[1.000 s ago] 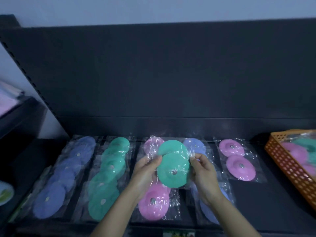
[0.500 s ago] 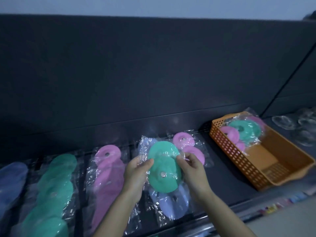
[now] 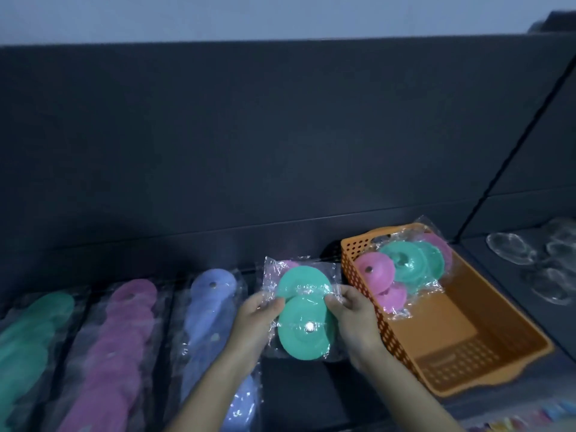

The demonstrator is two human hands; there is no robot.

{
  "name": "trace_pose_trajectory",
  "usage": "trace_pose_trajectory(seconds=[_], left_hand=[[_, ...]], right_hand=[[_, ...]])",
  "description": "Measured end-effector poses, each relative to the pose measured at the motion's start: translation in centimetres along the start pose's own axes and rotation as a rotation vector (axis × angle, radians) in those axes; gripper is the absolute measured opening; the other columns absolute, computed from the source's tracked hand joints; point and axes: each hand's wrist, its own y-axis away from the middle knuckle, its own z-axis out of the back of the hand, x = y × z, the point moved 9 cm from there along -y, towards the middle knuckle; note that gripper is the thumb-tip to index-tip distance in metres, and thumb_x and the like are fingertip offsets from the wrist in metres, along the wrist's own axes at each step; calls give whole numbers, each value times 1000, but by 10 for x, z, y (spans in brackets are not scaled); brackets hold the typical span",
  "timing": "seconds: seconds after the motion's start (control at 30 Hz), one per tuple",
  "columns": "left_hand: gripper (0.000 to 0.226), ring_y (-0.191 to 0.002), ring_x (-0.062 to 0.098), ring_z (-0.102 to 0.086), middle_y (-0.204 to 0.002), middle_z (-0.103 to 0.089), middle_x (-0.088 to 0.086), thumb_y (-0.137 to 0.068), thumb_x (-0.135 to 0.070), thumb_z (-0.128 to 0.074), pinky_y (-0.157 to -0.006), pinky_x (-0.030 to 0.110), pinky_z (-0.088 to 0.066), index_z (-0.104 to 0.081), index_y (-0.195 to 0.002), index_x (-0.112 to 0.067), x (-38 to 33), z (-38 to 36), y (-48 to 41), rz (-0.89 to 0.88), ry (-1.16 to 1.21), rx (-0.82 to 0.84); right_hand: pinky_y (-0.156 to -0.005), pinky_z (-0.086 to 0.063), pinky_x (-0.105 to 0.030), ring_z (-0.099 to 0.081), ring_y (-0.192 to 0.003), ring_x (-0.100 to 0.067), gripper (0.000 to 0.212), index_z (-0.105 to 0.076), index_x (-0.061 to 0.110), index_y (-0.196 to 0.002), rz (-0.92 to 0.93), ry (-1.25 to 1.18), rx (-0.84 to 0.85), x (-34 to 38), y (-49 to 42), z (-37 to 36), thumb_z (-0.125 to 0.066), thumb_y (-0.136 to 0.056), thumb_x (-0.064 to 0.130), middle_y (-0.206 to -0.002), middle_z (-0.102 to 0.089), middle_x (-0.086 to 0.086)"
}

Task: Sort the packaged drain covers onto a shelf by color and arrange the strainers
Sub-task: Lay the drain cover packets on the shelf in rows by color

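Note:
Both hands hold one clear pack of green drain covers (image 3: 307, 316) above the dark shelf (image 3: 299, 397). My left hand (image 3: 255, 319) pinches its left edge and my right hand (image 3: 353, 316) grips its right edge. A pink pack (image 3: 288, 264) peeks out behind the held pack. On the shelf lie rows of packs: green (image 3: 28, 335) at far left, pink (image 3: 121, 338), then blue (image 3: 208, 304). An orange basket (image 3: 461, 347) to the right holds pink packs (image 3: 375, 275) and green packs (image 3: 408, 263).
Clear strainers (image 3: 526, 257) lie on the neighbouring shelf section at far right. A dark back panel (image 3: 280, 135) rises behind the shelf. Coloured price labels (image 3: 526, 420) run along the front edge at lower right.
The view has swung right, so the rows slid left and the basket came fully into sight. Both hands kept hold of the green pack and carried it rightward, over the pink pile beside the basket.

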Motion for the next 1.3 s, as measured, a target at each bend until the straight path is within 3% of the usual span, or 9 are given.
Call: trace_pose_trajectory(seconds=[0.1, 0.3, 0.5, 0.6, 0.8, 0.9, 1.0, 1.17, 1.3], left_hand=[[14, -89, 21, -65, -97, -72, 10, -92, -24, -59, -85, 41, -51, -69, -92, -14, 6, -23, -4, -91, -152, -58], [34, -75, 16, -59, -81, -67, 5, -97, -40, -43, -73, 36, -47, -65, -90, -16, -1, -42, -1, -249, -464, -181], [20, -90, 15, -60, -99, -66, 0, -95, -8, -47, -77, 21, -40, -67, -97, -10, -10, -51, -10, -464, -887, -157], [30, -99, 22, -61, -107, -66, 6, -92, -15, -40, -85, 25, -42, -67, -103, -6, -17, -56, -15, -534, -1025, -115], [42, -145, 18, -17, -150, -36, 2, -98, -24, -40, -113, 21, -11, -44, -138, -12, -11, -67, -40, -523, -1266, 80], [56, -147, 15, 3, -159, -10, -4, -99, -35, -39, -117, 28, -4, -21, -149, -20, -1, -63, -50, -435, -1386, 123], [59, -146, 15, 11, -160, 2, -5, -99, -40, -35, -116, 28, 4, -13, -151, -22, 6, -61, -55, -428, -1462, 126], [84, -145, 16, 15, -160, 4, -4, -77, -59, 4, -112, 26, 14, -10, -151, -23, 16, -62, -59, -441, -1533, 75], [91, -145, 16, 15, -160, 5, -5, -70, -59, 9, -111, 27, 15, -10, -151, -22, 17, -61, -60, -439, -1525, 67]], right_hand=[[-67, -55, -39, -62, -69, -19, 11, -61, 8, -102, -8, 52, 34, -3, -13, 27, -56, -92, 10, -80, -68, -9], [-47, -44, -27, -49, -55, -14, 46, -44, 19, -136, -18, 55, 10, -7, -32, 62, -55, -93, 6, -70, -59, -4], [-85, -54, -44, -62, -95, -25, 47, -44, 14, -137, -10, 180, -63, 3, -55, 104, -56, -92, 11, -112, -63, -10], [-91, -51, -46, -61, -98, -27, 46, -43, 9, -137, -16, 200, -120, 8, -66, 120, -55, -92, 10, -105, -62, -7], [-76, -54, -34, -62, -84, -22, 30, -55, 4, -122, -9, 326, -103, 6, -92, 111, -55, -92, 8, -92, -65, -8], [-83, -53, -37, -62, -92, -23, 32, -54, 3, -124, 29, 430, -91, 8, -106, 100, -55, -92, 8, -102, -66, -10], [-65, -48, -25, -56, -72, -15, 32, -54, 2, -124, 134, 596, -100, 17, -115, 95, -54, -92, 6, -94, -63, -8], [-56, -47, -25, -57, -62, -13, 37, -50, 3, -129, 207, 722, -121, 17, -132, 92, -50, -93, 5, -99, -68, -13], [-49, -36, -21, -49, -56, -8, 36, -51, 1, -127, 201, 707, -184, 15, -140, 92, -44, -92, 0, -96, -67, -16]])
